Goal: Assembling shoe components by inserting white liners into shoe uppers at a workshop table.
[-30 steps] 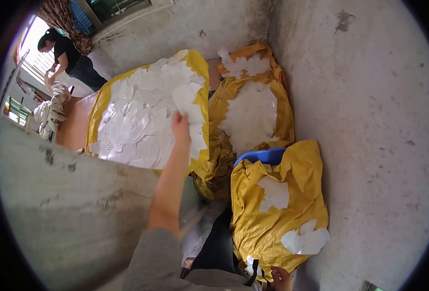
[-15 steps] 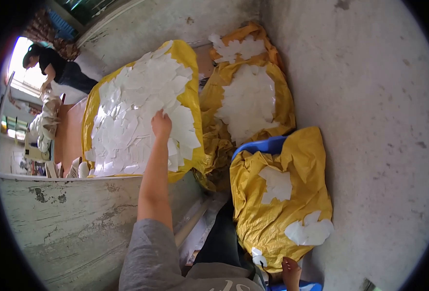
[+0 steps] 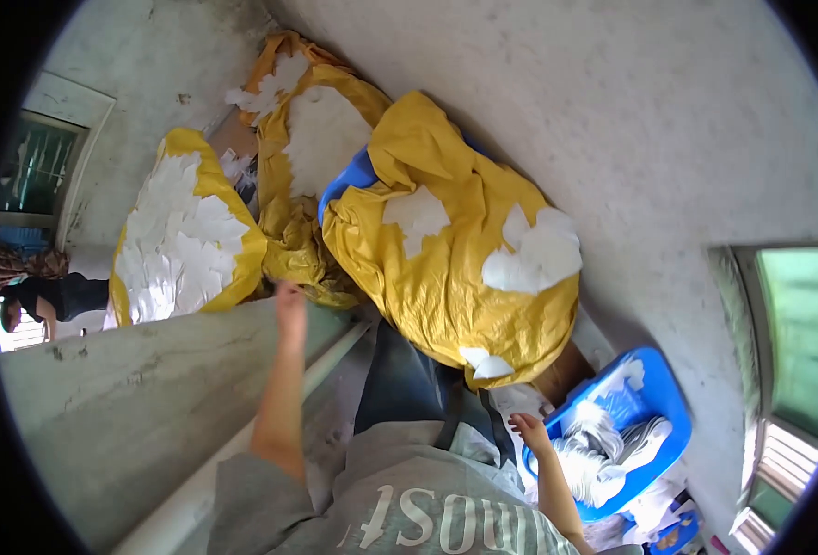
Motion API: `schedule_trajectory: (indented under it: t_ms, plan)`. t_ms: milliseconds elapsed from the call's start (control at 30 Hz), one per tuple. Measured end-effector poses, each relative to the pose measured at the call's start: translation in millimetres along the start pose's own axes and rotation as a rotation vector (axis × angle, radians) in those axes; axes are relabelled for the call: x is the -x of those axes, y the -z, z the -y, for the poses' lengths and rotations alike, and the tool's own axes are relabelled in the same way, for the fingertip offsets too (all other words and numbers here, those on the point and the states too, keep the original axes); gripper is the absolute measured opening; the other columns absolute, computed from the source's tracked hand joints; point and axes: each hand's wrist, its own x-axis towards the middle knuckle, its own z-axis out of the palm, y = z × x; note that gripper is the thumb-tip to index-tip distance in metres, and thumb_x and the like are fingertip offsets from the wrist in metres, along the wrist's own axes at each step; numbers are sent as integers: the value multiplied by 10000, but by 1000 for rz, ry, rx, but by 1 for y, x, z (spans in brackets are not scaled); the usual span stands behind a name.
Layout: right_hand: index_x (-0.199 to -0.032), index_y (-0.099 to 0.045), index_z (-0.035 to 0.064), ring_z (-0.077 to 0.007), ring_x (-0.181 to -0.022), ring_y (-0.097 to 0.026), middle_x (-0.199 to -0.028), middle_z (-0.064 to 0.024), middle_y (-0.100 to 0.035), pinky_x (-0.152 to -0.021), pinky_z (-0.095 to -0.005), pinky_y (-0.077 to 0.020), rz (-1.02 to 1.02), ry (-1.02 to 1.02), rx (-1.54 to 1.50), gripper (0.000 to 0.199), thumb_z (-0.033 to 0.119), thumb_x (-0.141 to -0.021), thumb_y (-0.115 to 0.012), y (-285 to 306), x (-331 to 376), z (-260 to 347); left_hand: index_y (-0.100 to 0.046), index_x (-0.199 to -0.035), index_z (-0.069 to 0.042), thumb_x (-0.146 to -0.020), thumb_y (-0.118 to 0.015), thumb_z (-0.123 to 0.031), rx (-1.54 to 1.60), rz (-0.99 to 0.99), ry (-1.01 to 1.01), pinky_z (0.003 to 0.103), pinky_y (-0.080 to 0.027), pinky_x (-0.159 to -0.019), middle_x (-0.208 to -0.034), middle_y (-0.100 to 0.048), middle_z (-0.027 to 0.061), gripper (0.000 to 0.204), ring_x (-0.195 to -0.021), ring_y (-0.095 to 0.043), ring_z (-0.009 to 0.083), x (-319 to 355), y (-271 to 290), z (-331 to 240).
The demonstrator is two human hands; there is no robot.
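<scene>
My left hand (image 3: 289, 303) is in front of the low wall's edge, close to a crumpled yellow bag (image 3: 300, 254). Motion smears its fingers, and nothing is plainly visible in them. Beyond the wall lies a yellow bag (image 3: 247, 242) heaped with thin white cut sheet pieces (image 3: 182, 236). My right hand (image 3: 531, 433) hangs by my side at the rim of a blue basket (image 3: 672, 388), its fingers loosely apart and holding nothing I can see. A large full yellow sack (image 3: 427, 305) stands ahead of me, with several white pieces (image 3: 538, 252) on it.
A low grey wall (image 3: 150, 370) and a pale pipe (image 3: 242, 444) run along my left. The blue basket holds whitish material (image 3: 594, 444). A tall wall (image 3: 631, 166) with a window (image 3: 802, 333) rises at right. Another person (image 3: 62, 298) bends at far left.
My view has swung to the right. My left hand has come back off the heap of white pieces toward me. The blue basket and window have come into view.
</scene>
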Motion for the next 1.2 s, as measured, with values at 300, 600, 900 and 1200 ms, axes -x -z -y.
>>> schedule_trajectory:
  t_ms: [300, 600, 900, 1200]
  plan:
    - [-1121, -568, 59, -219, -751, -593, -952, -118, -629, -666, -287, -454, -62, -128, -225, 471, 445, -881, -448, -1, 61, -162, -585, -1102, -81, -812, -578, -209, -698, 760, -132, 330, -435, -848, -1333, -402, 172, 317, -1007, -535, 280, 278, -75, 6]
    - [-1000, -606, 71, -103, -469, -509, -807, -62, -644, -441, -178, -391, -510, -48, -771, 322, 350, -844, -570, 8, 89, -184, -643, -1010, -102, -807, -555, -246, -829, 791, 69, 336, -474, -776, -974, -657, 54, 263, -874, -611, 252, 224, -44, 63]
    - [-868, -625, 30, -117, -535, -531, -723, -56, -616, -484, -218, -445, -577, -181, -691, 251, 276, -833, -591, -137, 207, -315, -671, -951, -130, -791, -515, -297, -926, 971, 70, 324, -484, -702, -895, -675, 38, 279, -781, -614, 238, 216, -76, 72]
    - [-986, -569, 47, -141, -554, -559, -781, -77, -620, -482, -244, -447, -469, -68, -898, 240, 241, -845, -576, -82, 140, -362, -670, -900, -116, -804, -510, -279, -751, 820, -107, 342, -480, -711, -914, -672, 52, 247, -817, -617, 268, 262, -104, 52]
